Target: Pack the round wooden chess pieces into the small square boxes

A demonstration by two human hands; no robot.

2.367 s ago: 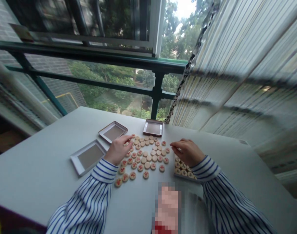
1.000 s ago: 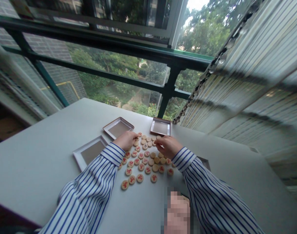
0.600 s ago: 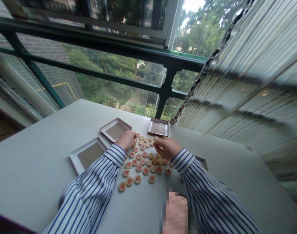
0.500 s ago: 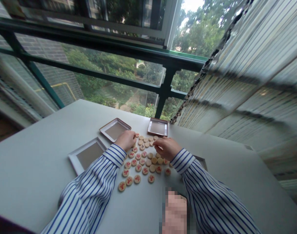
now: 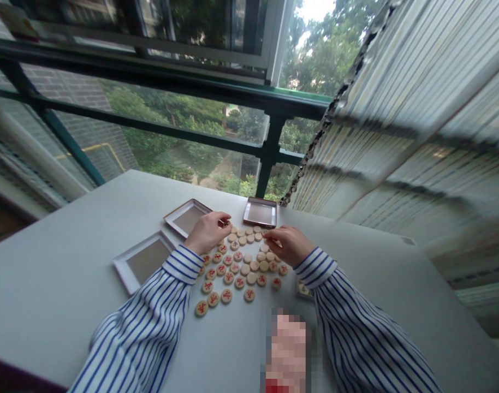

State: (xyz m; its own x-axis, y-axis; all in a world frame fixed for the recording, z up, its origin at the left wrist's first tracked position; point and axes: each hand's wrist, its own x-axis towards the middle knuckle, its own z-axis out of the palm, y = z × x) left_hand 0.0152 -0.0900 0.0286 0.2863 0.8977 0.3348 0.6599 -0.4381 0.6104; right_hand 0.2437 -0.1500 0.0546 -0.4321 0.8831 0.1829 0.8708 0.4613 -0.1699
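Note:
Round wooden Chinese chess pieces (image 5: 226, 296) lie scattered on the white table (image 5: 69, 256). Many show red characters; several others, such as a plain-topped piece (image 5: 251, 278), lie blank side up. At the far left of the spread, my left hand (image 5: 208, 232) is closed, with what looks like a piece between thumb and fingers. My right hand (image 5: 290, 244) hovers at the far right of the pieces, its thumb and fingers pinched together. Whatever is in that pinch, if anything, is hidden. Both forearms wear striped sleeves.
Behind my left hand sits a shallow tray (image 5: 171, 213), with a larger tray (image 5: 117, 267) nearer me. A smaller tray (image 5: 261, 223) stands at the back edge. Beside my right sleeve is a partly hidden box (image 5: 305, 295). Window railings and a curtain (image 5: 356, 158) border the table.
My left hand has lifted slightly and turned, showing a piece in its fingers. My right hand has shifted a little right relative to the pieces. The view has moved slightly.

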